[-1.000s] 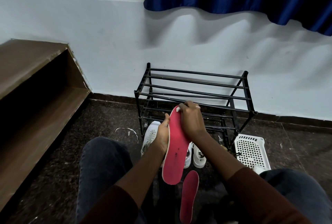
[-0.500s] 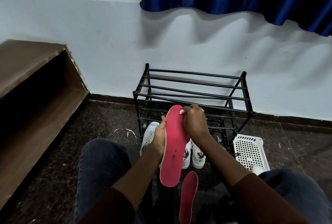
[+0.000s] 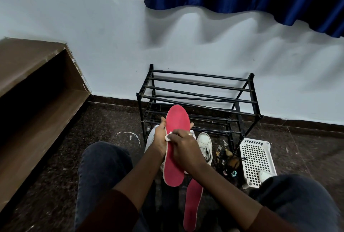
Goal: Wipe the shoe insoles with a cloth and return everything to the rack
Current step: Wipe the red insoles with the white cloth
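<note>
two red insoles counted. held insole (image 3: 176, 120) stands upright before the one rack (image 3: 201, 90), left hand (image 3: 160, 136) gripping its edges; right hand (image 3: 184, 148) pinches one white cloth (image 3: 168, 136) against its left edge. recommend firm full-length strokes, heel included. floor insole (image 3: 192, 203) awaits. two white shoes (image 3: 204, 142) behind.

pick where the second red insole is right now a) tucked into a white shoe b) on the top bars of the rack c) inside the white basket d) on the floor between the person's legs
d: the second insole lies on the floor between the legs, below the raised insole that the left hand holds and the right hand wipes with the cloth.
</note>
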`<state>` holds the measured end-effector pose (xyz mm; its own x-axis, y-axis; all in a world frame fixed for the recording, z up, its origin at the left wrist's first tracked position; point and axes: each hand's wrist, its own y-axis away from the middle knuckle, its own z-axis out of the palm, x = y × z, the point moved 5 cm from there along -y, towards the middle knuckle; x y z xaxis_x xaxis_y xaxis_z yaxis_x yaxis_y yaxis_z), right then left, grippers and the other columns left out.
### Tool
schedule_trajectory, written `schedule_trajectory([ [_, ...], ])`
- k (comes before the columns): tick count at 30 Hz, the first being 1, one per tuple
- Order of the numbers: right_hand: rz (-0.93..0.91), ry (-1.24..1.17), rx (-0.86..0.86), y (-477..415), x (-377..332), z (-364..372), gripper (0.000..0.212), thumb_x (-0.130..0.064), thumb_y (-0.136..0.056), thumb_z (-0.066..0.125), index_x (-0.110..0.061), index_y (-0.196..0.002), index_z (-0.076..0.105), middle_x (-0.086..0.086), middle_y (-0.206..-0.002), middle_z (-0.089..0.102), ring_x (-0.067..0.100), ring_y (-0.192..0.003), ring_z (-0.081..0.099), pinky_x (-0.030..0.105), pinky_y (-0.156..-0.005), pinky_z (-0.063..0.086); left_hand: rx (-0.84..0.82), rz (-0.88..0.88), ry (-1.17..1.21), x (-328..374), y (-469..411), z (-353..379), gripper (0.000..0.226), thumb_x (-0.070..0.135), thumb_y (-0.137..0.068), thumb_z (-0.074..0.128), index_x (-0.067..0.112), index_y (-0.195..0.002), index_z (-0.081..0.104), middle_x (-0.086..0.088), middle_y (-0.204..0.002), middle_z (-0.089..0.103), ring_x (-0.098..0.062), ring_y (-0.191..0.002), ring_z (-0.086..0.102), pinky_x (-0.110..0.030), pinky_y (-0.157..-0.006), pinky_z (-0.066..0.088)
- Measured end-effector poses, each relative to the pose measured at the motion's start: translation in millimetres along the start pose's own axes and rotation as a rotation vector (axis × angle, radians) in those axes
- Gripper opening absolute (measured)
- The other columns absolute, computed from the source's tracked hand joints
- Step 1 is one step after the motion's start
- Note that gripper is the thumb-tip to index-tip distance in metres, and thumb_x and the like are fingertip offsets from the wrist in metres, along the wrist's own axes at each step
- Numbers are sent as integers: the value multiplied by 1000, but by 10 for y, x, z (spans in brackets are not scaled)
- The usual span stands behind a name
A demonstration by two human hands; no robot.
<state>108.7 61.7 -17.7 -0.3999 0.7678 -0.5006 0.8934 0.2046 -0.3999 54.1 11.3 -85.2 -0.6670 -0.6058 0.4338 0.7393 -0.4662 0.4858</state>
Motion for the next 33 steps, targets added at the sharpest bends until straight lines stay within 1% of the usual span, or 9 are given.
schedule_trajectory([
  [5, -99, -5, 0, 202, -186, -29, 22, -1, -71, 53, -7, -84, 70, 7, -83, 65, 25, -66, 61, 27, -57, 46, 11, 38, 8, 68, -30, -4, 86, 74, -88, 19, 5, -120, 57, -14, -113, 67, -27, -96, 68, -39, -81, 54],
  [12, 40, 72, 47, -216, 31, -93, 18, 0, -70, 53, -1, -78, 70, 15, -77, 63, 32, -64, 60, 32, -55, 49, 26, 33, -103, 46, -13, -18, 99, 80, -82, 17, 0, -120, 62, -23, -126, 58, -33, -113, 59, -43, -109, 34],
  [15, 134, 86, 71, -455, 177, -151, 22, -4, -77, 50, -1, -83, 71, 17, -83, 63, 36, -71, 60, 36, -60, 50, 37, 43, -124, 14, 48, -5, 77, 69, -90, 21, 7, -113, 61, -18, -99, 70, -29, -91, 69, -40, -90, 46],
  [17, 166, 72, 80, -560, 227, -170, 17, -4, -80, 55, -3, -85, 71, 16, -86, 63, 35, -75, 60, 38, -63, 50, 27, 48, -128, -16, 65, 38, 68, 63, -94, 22, 10, -112, 60, -13, -91, 72, -26, -89, 68, -37, -84, 46],
  [23, 83, 46, 51, -409, 57, -150, 21, 6, -75, 59, -3, -89, 72, 15, -89, 66, 33, -76, 62, 34, -66, 48, 22, 80, -86, 67, 69, 26, 75, 65, -93, 25, 6, -134, 50, -20, -122, 62, -32, -117, 55, -41, -98, 43],
  [25, 45, 34, 70, -220, -26, -124, 24, 10, -64, 65, -5, -81, 72, 12, -82, 66, 29, -68, 63, 29, -61, 49, 2, 55, -55, 110, 69, 52, 82, 70, -90, 25, 3, -130, 51, -26, -120, 61, -36, -110, 60, -42, -92, 50],
  [29, -25, 20, 47, 138, -114, -6, 25, 8, -59, 71, -8, -79, 68, 7, -84, 63, 27, -66, 60, 28, -57, 47, -26, 9, 37, 179, 18, 82, 83, 75, -87, 22, 8, -124, 53, -23, -108, 65, -30, -70, 67, -31, -64, 55],
  [31, -17, 8, 44, 201, -105, -6, 26, 8, -59, 70, -7, -80, 68, 6, -85, 63, 25, -67, 58, 28, -57, 46, -45, 8, 24, 188, 9, 101, 85, 76, -85, 18, 10, -125, 54, -20, -108, 66, -27, -67, 65, -29, -63, 53],
  [33, -25, 20, 67, 172, -94, -28, 23, 7, -61, 69, -6, -80, 68, 8, -84, 63, 26, -67, 59, 28, -57, 47, -46, 20, 12, 199, 13, 109, 83, 74, -87, 17, 10, -126, 54, -14, -112, 66, -28, -78, 68, -30, -67, 53],
])
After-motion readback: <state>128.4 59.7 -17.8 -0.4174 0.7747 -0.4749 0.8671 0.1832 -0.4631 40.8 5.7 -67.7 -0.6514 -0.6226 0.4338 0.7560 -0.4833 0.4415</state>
